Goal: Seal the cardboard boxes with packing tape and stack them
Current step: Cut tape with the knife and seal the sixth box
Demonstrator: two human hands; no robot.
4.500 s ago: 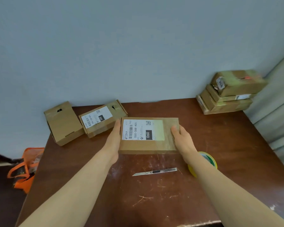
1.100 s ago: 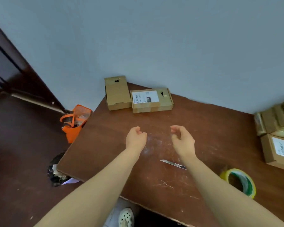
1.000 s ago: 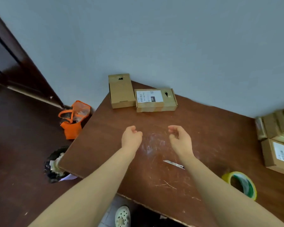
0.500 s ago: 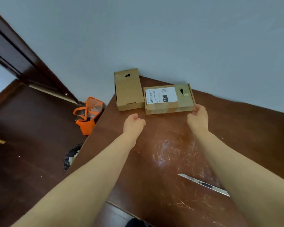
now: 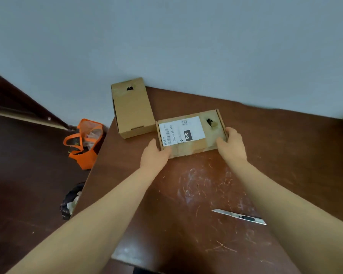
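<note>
orange bag (image 5: 83, 143): soft fabric with looped handles, on the floor off the table's left edge.
plain box (image 5: 132, 107): smooth brown cardboard, oblong, at the table's far left corner against the wall; small dark cutout on top.
your left hand (image 5: 153, 157): curls round the near left corner of the labelled box.
labelled box (image 5: 190, 133): flat cardboard rectangle near the far edge, just beside the plain box; white printed label, ragged dark hole towards its right end.
your right hand (image 5: 233, 146): grasps that box's right end, thumb on top.
table (image 5: 186, 244): dark brown wood, scuffed with pale scratches mid-surface.
knife (image 5: 239, 216): slim metal cutter, lying flat towards the near right, well apart from both boxes.
</note>
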